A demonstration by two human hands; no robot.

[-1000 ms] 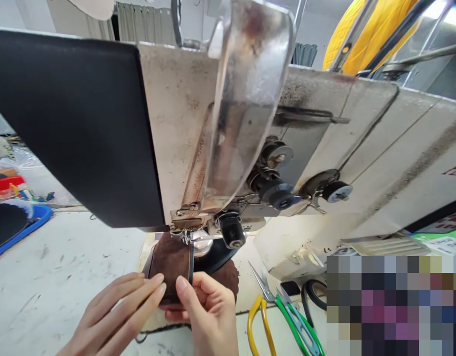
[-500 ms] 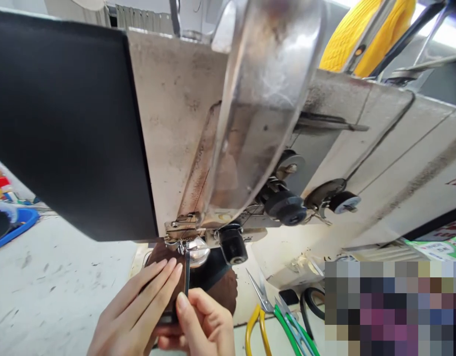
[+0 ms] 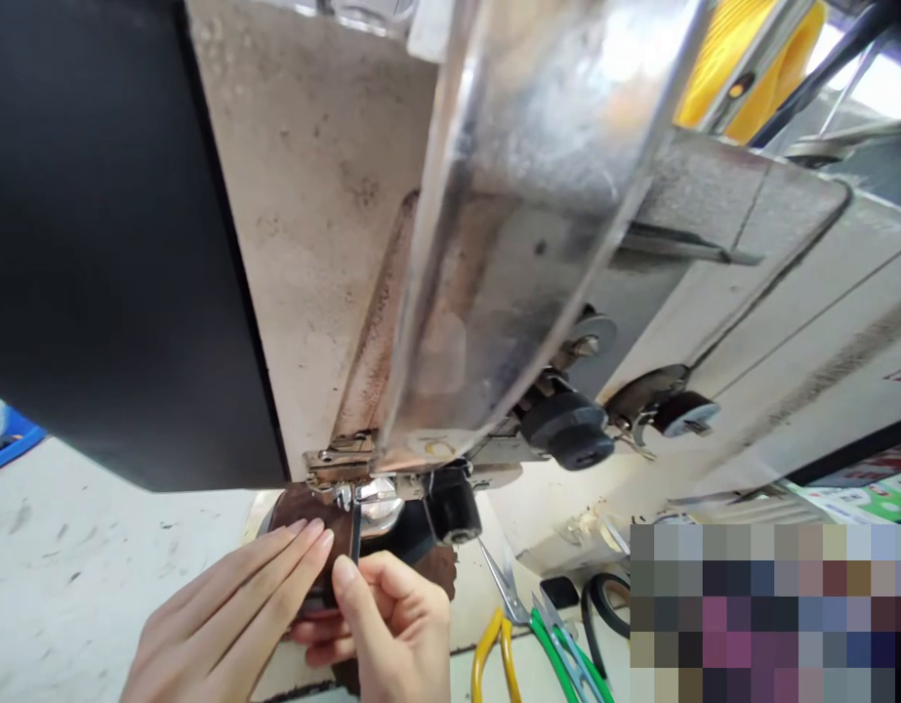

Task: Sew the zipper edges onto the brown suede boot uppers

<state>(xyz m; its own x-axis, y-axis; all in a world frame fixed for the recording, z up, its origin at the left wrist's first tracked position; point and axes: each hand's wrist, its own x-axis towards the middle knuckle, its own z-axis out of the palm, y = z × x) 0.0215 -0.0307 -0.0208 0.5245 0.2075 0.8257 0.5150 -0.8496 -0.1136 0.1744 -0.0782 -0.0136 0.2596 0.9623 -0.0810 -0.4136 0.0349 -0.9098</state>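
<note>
Under the presser foot [image 3: 345, 496] of a sewing machine [image 3: 304, 195] lies a brown, leather-like piece [image 3: 307, 506]. A narrow black strip [image 3: 355, 535] runs along its edge, from the foot down to my right hand. My left hand [image 3: 237, 610] rests flat on the brown piece, fingers stretched out and side by side. Thumb and forefinger of my right hand [image 3: 395, 620] pinch the black strip at the edge, just below the foot. Its other fingers curl beneath the piece. My hands partly cover the brown piece.
Right of my hands lie yellow-handled scissors [image 3: 506, 635] and green-handled scissors [image 3: 552, 644]. A black tape roll [image 3: 603, 605] is beyond them. At far left stands a blue basin [image 3: 15, 449]. Yellow thread [image 3: 772, 68] stands above the machine. The lower right corner is pixelated.
The view has shifted, so the machine looks larger and nearer. My right hand is a little closer to the presser foot, with less black strip showing between. Both hands keep their hold.
</note>
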